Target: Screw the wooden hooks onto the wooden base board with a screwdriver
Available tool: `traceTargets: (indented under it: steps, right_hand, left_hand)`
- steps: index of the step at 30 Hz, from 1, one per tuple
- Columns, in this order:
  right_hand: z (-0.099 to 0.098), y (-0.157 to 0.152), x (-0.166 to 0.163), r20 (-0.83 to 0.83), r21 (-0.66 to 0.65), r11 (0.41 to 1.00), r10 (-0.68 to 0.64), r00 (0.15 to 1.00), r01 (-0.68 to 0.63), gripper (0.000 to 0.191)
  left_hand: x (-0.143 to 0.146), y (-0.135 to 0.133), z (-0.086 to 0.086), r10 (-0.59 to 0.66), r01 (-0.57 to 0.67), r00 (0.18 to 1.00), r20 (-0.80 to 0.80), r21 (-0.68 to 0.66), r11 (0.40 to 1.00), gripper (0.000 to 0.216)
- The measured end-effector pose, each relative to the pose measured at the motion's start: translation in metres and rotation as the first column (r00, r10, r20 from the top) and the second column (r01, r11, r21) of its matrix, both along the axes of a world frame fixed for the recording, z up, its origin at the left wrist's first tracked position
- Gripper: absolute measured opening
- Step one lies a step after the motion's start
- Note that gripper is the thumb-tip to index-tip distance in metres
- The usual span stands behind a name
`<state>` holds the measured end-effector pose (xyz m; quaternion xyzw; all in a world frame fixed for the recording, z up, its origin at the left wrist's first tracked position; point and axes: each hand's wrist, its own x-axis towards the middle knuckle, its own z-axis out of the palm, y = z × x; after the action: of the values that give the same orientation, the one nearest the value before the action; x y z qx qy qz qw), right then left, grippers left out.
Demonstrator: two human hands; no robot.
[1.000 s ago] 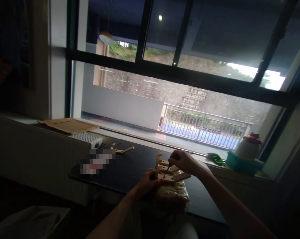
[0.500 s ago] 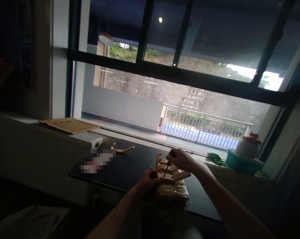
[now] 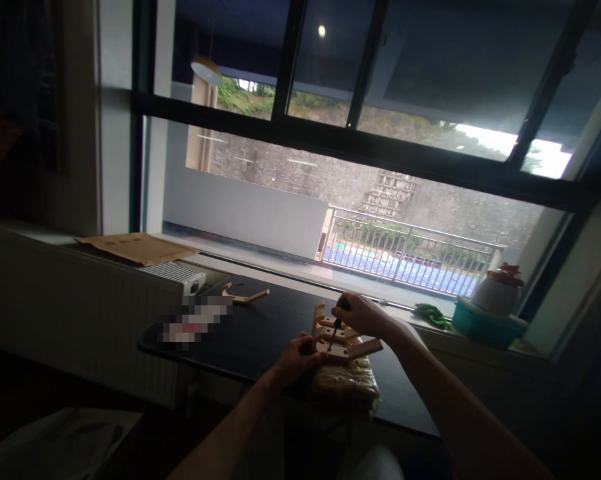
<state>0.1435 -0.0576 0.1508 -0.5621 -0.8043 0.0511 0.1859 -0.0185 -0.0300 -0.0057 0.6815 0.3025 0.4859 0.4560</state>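
Head view, wooden assembly: lower centre, on a bag of parts on the black table.
Left hand: clamped on its near edge.
Right hand: closed round a screwdriver.
Around: loose wooden piece left, teal bowl right.
Unclear: the screwdriver's tip, lost in the dim light.

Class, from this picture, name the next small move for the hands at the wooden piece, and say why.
Probably turn the screwdriver in place: the right hand holds it tip-down on the wooden assembly, which the left hand grips from the side.
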Motion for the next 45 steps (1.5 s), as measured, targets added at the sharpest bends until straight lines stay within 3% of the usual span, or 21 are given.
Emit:
traceTargets:
  steps: [6, 15, 20, 25, 35, 41, 45]
  right_hand:
    - [-0.001, 0.009, 0.006, 0.004, -0.081, 0.996, -0.033, 0.999, 0.033, 0.025]
    - [0.016, 0.014, 0.015, 0.032, -0.367, 0.930, 0.053, 0.998, -0.037, 0.020]
    - [0.007, 0.022, 0.011, 0.077, -0.364, 0.931, -0.009, 0.997, 0.036, 0.026]
    - [0.006, 0.016, 0.010, 0.154, -0.277, 0.955, -0.061, 0.986, 0.102, 0.028]
    - [0.029, 0.013, 0.011, 0.246, -0.339, 0.941, 0.088, 0.965, 0.001, 0.026]
    - [0.025, 0.016, 0.010, 0.309, -0.356, 0.932, 0.051, 0.950, 0.066, 0.028]
    - [0.030, 0.011, 0.007, 0.346, -0.375, 0.923, 0.050, 0.937, 0.089, 0.029]
  left_hand:
    - [0.001, 0.000, 0.001, 0.010, -0.010, 1.000, -0.006, -0.011, 1.000, 0.029]
    - [0.000, 0.001, -0.001, 0.007, -0.007, 1.000, -0.019, 0.002, 1.000, 0.028]
    - [0.000, 0.002, -0.003, 0.006, -0.005, 1.000, -0.020, 0.002, 1.000, 0.028]
    - [0.001, 0.003, -0.002, 0.018, -0.018, 1.000, -0.018, 0.009, 1.000, 0.029]
    - [0.003, 0.001, -0.002, 0.090, -0.086, 0.995, -0.043, 0.087, 0.993, 0.030]
    - [-0.002, -0.009, 0.017, 0.215, -0.174, 0.963, -0.162, 0.235, 0.956, 0.055]
    - [-0.006, -0.017, 0.041, 0.314, -0.179, 0.896, -0.313, 0.393, 0.902, 0.051]
